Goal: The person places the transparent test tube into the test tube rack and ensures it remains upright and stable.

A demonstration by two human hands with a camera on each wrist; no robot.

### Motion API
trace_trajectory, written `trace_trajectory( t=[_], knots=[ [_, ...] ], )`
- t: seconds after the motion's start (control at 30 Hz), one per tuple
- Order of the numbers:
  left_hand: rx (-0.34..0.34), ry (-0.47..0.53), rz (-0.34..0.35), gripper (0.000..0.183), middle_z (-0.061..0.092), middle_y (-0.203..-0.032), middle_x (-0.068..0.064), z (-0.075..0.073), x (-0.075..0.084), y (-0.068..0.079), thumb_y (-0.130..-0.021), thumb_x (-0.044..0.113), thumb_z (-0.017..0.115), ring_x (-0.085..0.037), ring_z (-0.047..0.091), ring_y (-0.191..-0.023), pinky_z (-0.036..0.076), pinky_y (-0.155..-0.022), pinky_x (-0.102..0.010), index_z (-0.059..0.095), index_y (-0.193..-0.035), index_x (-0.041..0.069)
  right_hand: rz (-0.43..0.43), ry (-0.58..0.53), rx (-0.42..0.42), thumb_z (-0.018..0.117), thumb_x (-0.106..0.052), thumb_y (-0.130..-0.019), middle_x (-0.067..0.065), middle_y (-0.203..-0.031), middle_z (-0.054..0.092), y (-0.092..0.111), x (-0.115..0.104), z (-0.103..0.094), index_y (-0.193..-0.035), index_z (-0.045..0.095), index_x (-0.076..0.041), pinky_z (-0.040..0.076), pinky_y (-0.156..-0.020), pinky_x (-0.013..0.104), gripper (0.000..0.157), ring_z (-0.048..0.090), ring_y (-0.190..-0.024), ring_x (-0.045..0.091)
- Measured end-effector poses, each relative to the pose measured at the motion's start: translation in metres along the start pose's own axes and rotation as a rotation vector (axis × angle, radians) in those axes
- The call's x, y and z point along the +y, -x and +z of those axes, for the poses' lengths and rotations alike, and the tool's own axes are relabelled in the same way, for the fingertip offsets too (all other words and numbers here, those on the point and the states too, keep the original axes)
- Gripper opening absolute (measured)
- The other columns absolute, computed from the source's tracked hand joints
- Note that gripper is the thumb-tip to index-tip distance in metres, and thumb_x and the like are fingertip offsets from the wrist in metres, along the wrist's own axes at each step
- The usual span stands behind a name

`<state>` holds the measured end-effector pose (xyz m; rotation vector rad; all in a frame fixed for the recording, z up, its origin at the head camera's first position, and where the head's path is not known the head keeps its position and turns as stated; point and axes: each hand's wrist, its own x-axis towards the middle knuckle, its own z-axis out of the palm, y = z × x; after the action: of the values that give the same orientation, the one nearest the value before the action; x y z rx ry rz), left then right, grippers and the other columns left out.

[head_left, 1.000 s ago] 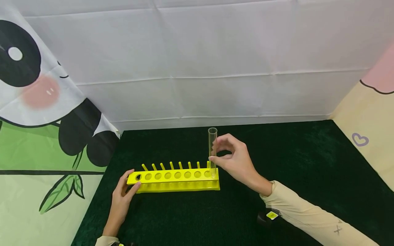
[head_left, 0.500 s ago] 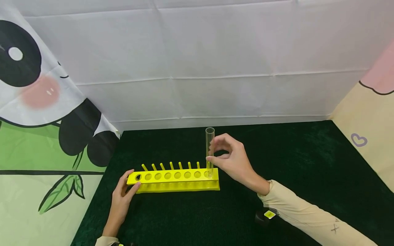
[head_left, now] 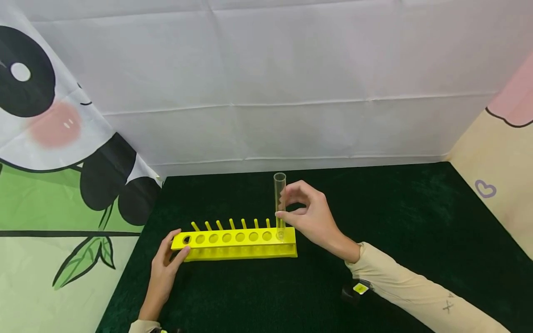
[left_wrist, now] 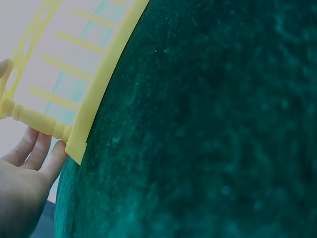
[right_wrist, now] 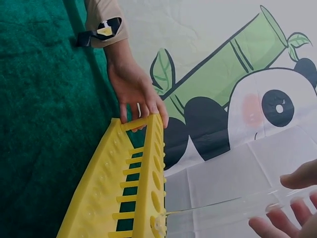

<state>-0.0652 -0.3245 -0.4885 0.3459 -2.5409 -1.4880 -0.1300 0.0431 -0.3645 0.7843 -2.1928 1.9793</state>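
Note:
A yellow test tube rack point(head_left: 239, 253) with a row of holes and pegs along its back stands on the dark green cloth. My left hand point(head_left: 162, 275) grips its left end, thumb in front; the left wrist view shows fingers point(left_wrist: 37, 151) against the rack's end post. Between thumb and fingertips, my right hand point(head_left: 314, 215) pinches a clear, empty test tube point(head_left: 280, 196), held upright. The tube's rounded bottom is at the rightmost hole. In the right wrist view the tube point(right_wrist: 213, 210) meets the rack's top there; whether its tip is inside the hole I cannot tell.
Dark green cloth point(head_left: 395, 212) covers the table around the rack. A white sheet point(head_left: 266, 92) hangs behind, with a panda-printed sheet point(head_left: 54, 125) on the left and a cream and pink one point(head_left: 495, 185) on the right.
My right hand has shifted slightly left with the test tube, bringing its bottom from the rack's right edge over to the rightmost hole. The left hand and the rack have stayed put.

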Motion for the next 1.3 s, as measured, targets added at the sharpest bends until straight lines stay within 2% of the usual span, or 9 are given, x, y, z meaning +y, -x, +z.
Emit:
trace_trajectory(
  t=[0.1, 0.33, 0.8, 1.1, 1.3],
  knots=[
    [0.001, 0.002, 0.005, 0.058, 0.036, -0.143, 0.0, -0.001, -0.001, -0.001, -0.094, 0.041, 0.056, -0.016, 0.04, -0.112, 0.038, -0.084, -0.009, 0.035, -0.144, 0.021, 0.003, 0.008, 0.004, 0.073, 0.007, -0.077, 0.015, -0.106, 0.058, 0.0, 0.001, 0.003, -0.107, 0.055, -0.002, 0.055, -0.071, 0.032, 0.036, 0.061, -0.091, 0.026],
    [-0.008, 0.011, 0.002, 0.058, 0.035, -0.144, -0.001, -0.003, -0.001, 0.0, -0.094, 0.04, 0.056, -0.015, 0.039, -0.112, 0.038, -0.084, -0.011, 0.035, -0.144, 0.021, 0.051, 0.022, -0.012, 0.068, 0.013, -0.077, 0.023, -0.105, 0.056, 0.006, -0.031, 0.009, -0.106, 0.052, 0.008, 0.054, -0.073, 0.04, 0.033, 0.059, -0.094, 0.037],
    [-0.018, 0.016, 0.01, 0.058, 0.035, -0.144, -0.002, -0.007, -0.003, 0.0, -0.094, 0.04, 0.056, -0.016, 0.039, -0.113, 0.038, -0.085, -0.012, 0.035, -0.145, 0.021, 0.077, 0.034, -0.01, 0.069, 0.012, -0.077, 0.019, -0.105, 0.056, 0.011, -0.032, 0.014, -0.105, 0.052, 0.008, 0.054, -0.073, 0.038, 0.033, 0.059, -0.095, 0.035],
    [-0.017, 0.02, 0.019, 0.057, 0.034, -0.145, -0.001, -0.007, -0.002, 0.001, -0.095, 0.037, 0.057, -0.013, 0.039, -0.114, 0.037, -0.084, -0.01, 0.034, -0.145, 0.022, 0.084, 0.036, -0.015, 0.069, 0.012, -0.077, 0.024, -0.107, 0.055, 0.014, -0.03, 0.014, -0.105, 0.052, 0.008, 0.054, -0.072, 0.037, 0.033, 0.059, -0.095, 0.035],
    [-0.018, 0.029, 0.014, 0.058, 0.035, -0.145, 0.001, -0.005, 0.0, 0.001, -0.094, 0.038, 0.057, -0.013, 0.039, -0.113, 0.037, -0.084, -0.01, 0.035, -0.145, 0.022, 0.084, 0.05, -0.014, 0.069, 0.012, -0.077, 0.021, -0.105, 0.056, 0.015, -0.029, 0.014, -0.104, 0.052, 0.008, 0.054, -0.072, 0.036, 0.032, 0.059, -0.094, 0.035]
  ],
)
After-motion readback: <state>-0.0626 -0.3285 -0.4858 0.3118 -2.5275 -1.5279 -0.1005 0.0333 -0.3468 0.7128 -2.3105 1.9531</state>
